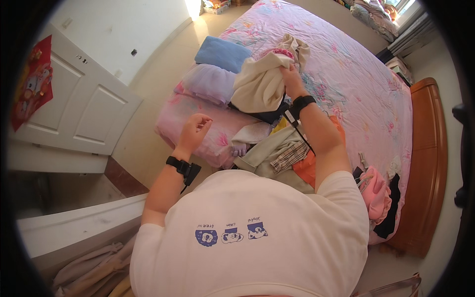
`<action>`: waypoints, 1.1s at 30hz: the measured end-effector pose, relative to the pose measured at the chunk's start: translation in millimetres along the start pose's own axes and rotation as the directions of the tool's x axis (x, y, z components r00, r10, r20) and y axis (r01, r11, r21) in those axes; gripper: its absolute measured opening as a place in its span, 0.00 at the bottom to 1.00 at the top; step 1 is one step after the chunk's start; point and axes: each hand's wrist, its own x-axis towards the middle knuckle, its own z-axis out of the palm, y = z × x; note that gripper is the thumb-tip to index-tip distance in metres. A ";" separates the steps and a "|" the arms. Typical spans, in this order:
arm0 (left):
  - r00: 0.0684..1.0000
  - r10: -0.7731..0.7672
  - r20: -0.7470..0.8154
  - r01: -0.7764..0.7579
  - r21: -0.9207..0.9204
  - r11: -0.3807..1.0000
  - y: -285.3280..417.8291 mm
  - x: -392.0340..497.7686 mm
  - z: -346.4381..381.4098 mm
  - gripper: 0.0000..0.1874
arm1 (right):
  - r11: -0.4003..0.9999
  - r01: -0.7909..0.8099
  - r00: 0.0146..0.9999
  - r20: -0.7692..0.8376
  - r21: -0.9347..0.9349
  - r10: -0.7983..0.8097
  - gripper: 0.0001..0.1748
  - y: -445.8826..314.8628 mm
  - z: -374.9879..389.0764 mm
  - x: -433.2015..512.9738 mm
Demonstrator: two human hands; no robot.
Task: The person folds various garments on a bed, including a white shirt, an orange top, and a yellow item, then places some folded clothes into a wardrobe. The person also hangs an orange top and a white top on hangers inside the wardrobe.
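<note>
My right hand [292, 82] grips the edge of a cream cloth garment [258, 83], which hangs bunched above dark fabric [268, 116] on the bed. Off to the left, my left hand [193, 133] is raised over the bed's near corner, fingers curled, with nothing visible in it. A folded lilac garment [209, 82] of sheer fabric and a folded blue cloth [222, 54] lie beside the cream garment. Closer to my body are a pale green garment [265, 150], a plaid cloth piece [291, 156] and an orange garment [306, 169], overlapping in a loose heap.
The bed [356, 96] has a pink floral cover and a wooden headboard [426, 167]. Pink clothing [374, 195] and a black garment [392, 208] lie near the headboard. A white panelled door [79, 100] stands at left. Clothes [96, 265] hang at lower left.
</note>
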 end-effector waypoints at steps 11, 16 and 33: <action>0.994 -0.079 -0.077 0.082 0.041 0.996 -22.2 -8.7 -13.0 0.08 | 0.951 -0.286 0.894 -0.392 -0.120 0.219 0.14 67.4 -86.2 59.4; 0.989 -0.131 0.061 0.129 0.031 0.991 -36.2 1.3 9.7 0.10 | 0.771 -0.463 0.858 -0.439 -0.437 0.267 0.12 183.4 -136.8 -61.1; 0.771 -0.116 0.627 0.117 0.040 0.992 -55.8 17.5 108.1 0.10 | 0.421 -0.792 0.560 -0.801 -0.443 0.210 0.36 153.9 -169.9 -267.4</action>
